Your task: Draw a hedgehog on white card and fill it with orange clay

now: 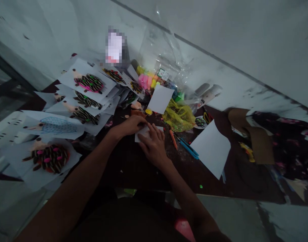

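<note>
Positioning seems in hand: inward from the bench's near edge, small white paper lies under the right hand's loosely spread fingers, the left's grip unclear, calling for light, steady pressure.

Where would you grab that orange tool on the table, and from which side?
I'd pinch the orange tool near its end closest to the person, from above, with the right hand, finger and thumb across its width. It is slim and lies on the table; the blue tool crowds its far end but slants away from the near one.
</note>
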